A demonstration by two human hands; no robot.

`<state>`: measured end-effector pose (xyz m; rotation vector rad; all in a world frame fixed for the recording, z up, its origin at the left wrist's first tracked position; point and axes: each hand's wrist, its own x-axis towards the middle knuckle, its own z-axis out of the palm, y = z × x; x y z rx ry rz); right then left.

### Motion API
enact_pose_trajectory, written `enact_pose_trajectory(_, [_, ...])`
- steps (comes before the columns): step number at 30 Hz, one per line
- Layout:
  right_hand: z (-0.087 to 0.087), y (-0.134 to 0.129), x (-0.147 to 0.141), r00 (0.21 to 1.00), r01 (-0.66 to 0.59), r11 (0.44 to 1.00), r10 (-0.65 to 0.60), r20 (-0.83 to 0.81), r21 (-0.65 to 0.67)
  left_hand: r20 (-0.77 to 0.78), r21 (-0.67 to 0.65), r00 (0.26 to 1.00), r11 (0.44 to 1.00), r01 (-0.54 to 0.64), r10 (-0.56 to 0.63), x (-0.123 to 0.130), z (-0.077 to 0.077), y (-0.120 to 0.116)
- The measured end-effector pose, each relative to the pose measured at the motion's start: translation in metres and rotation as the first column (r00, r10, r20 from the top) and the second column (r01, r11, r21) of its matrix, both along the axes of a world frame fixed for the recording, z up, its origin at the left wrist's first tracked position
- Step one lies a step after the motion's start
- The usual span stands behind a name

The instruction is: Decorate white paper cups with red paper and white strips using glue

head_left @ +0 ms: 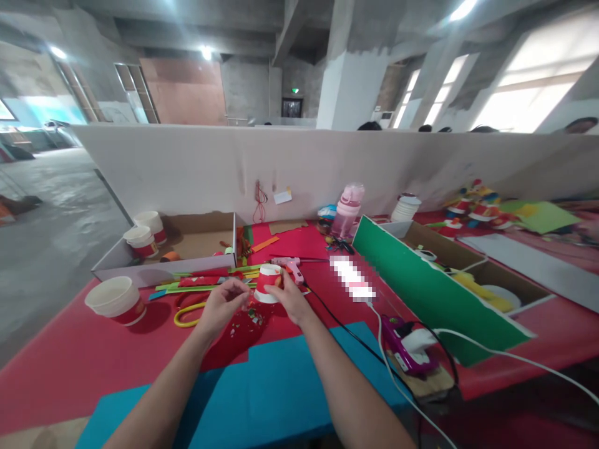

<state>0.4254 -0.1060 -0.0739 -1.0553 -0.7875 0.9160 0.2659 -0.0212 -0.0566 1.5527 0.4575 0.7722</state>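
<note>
My right hand grips a red-and-white paper cup from its right side. The cup is upside down, its wider rim facing the tabletop. Left of it, my left hand has thumb and fingertips pinched together, apart from the cup; anything between them is too small to make out. Small scraps lie on the red tabletop below. Behind the cup rests a pink glue gun with a black cord. Scissors with yellow handles lie beside my left wrist.
Paper cups stand at the left, near an open box with more cups. A green-sided box, a pink bottle and a purple power strip with cables are to the right. Blue sheets line the front.
</note>
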Motion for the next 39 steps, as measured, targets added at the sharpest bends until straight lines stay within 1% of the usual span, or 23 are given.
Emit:
enact_pose_trajectory(2, [-0.001, -0.001, 0.0, 0.99, 0.048, 0.999, -0.047, 0.131, -0.005, -0.008, 0.055, 1.0, 0.999, 0.001, -0.001, -0.001, -0.002, 0.003])
enact_pose_trajectory(4, [-0.001, -0.001, 0.0, 0.949, 0.133, 0.991, -0.122, 0.291, -0.016, -0.035, 0.092, 0.999, 0.996, -0.004, 0.007, -0.001, -0.004, 0.006])
enact_pose_trajectory(7, [0.002, -0.002, -0.002, 0.825, 0.28, 0.96, -0.24, 0.511, -0.001, -0.091, 0.132, 0.994, 0.99, -0.05, 0.062, -0.001, -0.008, 0.008])
enact_pose_trajectory(8, [0.003, -0.002, -0.004, 0.786, 0.314, 0.949, -0.263, 0.559, 0.005, -0.095, 0.145, 0.991, 0.986, -0.079, 0.094, 0.0, -0.009, 0.008])
enact_pose_trajectory(10, [0.006, -0.003, -0.009, 0.737, 0.353, 0.936, -0.282, 0.614, 0.005, -0.07, 0.186, 0.985, 0.972, -0.143, 0.158, 0.001, -0.009, 0.007])
enact_pose_trajectory(12, [0.007, -0.005, -0.014, 0.724, 0.353, 0.936, -0.263, 0.638, -0.015, -0.029, 0.242, 0.982, 0.955, -0.174, 0.186, 0.002, -0.008, 0.004])
enact_pose_trajectory(16, [0.007, -0.008, -0.022, 0.72, 0.287, 0.953, -0.15, 0.677, -0.094, 0.017, 0.386, 0.982, 0.904, -0.182, 0.191, 0.002, -0.004, -0.001])
enact_pose_trajectory(19, [0.005, -0.009, -0.026, 0.716, 0.255, 0.958, -0.096, 0.691, -0.131, 0.037, 0.53, 0.978, 0.825, -0.194, 0.206, 0.0, -0.003, -0.001])
enact_pose_trajectory(21, [0.003, -0.007, -0.028, 0.738, 0.234, 0.96, -0.071, 0.671, -0.155, 0.052, 0.608, 0.974, 0.766, -0.208, 0.222, -0.001, -0.003, -0.001])
enact_pose_trajectory(23, [-0.001, -0.006, -0.029, 0.772, 0.208, 0.962, -0.049, 0.634, -0.179, 0.057, 0.647, 0.968, 0.729, -0.223, 0.245, -0.002, -0.003, -0.002])
enact_pose_trajectory(24, [-0.002, -0.005, -0.03, 0.787, 0.195, 0.962, -0.038, 0.616, -0.189, 0.05, 0.64, 0.963, 0.732, -0.234, 0.264, -0.002, -0.003, -0.002])
enact_pose_trajectory(25, [-0.004, -0.004, -0.031, 0.798, 0.186, 0.962, -0.031, 0.601, -0.198, 0.036, 0.604, 0.958, 0.757, -0.247, 0.283, -0.001, -0.003, -0.002])
enact_pose_trajectory(26, [-0.005, -0.003, -0.031, 0.807, 0.183, 0.962, -0.03, 0.59, -0.203, 0.019, 0.539, 0.954, 0.801, -0.261, 0.298, -0.001, -0.003, -0.003])
enact_pose_trajectory(28, [-0.006, -0.003, -0.031, 0.821, 0.183, 0.963, -0.04, 0.57, -0.196, 0.0, 0.345, 0.951, 0.893, -0.29, 0.309, 0.0, -0.002, -0.003])
enact_pose_trajectory(29, [-0.006, -0.002, -0.03, 0.83, 0.187, 0.964, -0.052, 0.555, -0.191, 0.004, 0.253, 0.952, 0.921, -0.296, 0.305, 0.0, -0.002, -0.002])
enact_pose_trajectory(30, [-0.005, -0.002, -0.029, 0.841, 0.196, 0.963, -0.069, 0.536, -0.184, 0.01, 0.188, 0.956, 0.938, -0.291, 0.294, 0.0, -0.002, -0.001])
enact_pose_trajectory(31, [-0.005, -0.002, -0.027, 0.855, 0.203, 0.963, -0.086, 0.511, -0.177, 0.009, 0.157, 0.96, 0.948, -0.277, 0.279, 0.0, -0.002, 0.0])
enact_pose_trajectory(32, [-0.004, -0.002, -0.025, 0.871, 0.206, 0.964, -0.101, 0.48, -0.17, -0.002, 0.156, 0.964, 0.952, -0.262, 0.266, 0.0, -0.001, 0.001])
enact_pose_trajectory(34, [-0.003, -0.001, -0.02, 0.907, 0.193, 0.97, -0.119, 0.405, -0.149, -0.057, 0.219, 0.969, 0.95, -0.221, 0.239, -0.001, -0.001, 0.002])
enact_pose_trajectory(37, [-0.001, -0.001, -0.013, 0.939, 0.156, 0.981, -0.111, 0.324, -0.114, -0.149, 0.37, 0.961, 0.915, -0.163, 0.232, -0.001, -0.001, 0.004])
enact_pose_trajectory(39, [0.0, -0.001, -0.012, 0.934, 0.162, 0.982, -0.122, 0.335, -0.096, -0.17, 0.433, 0.959, 0.891, -0.135, 0.228, -0.001, -0.002, 0.005])
